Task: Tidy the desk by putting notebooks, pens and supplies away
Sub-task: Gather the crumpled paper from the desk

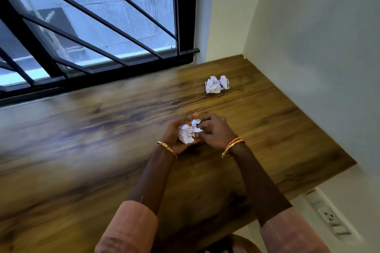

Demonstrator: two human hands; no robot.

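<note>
A crumpled ball of white paper with blue writing (188, 132) sits between both hands just above the wooden desk (102, 129). My left hand (174, 134) cups it from the left, palm up. My right hand (214, 130) pinches its right side with curled fingers. Two more crumpled paper balls (217, 84) lie touching each other on the desk farther back, toward the right corner. No notebooks or pens are in view.
A barred window with a black frame (102, 63) runs along the desk's far edge. A white wall (308, 68) closes the right side, with a socket panel (329, 215) below the desk's right end. A brown round seat edge (240, 242) shows under the desk.
</note>
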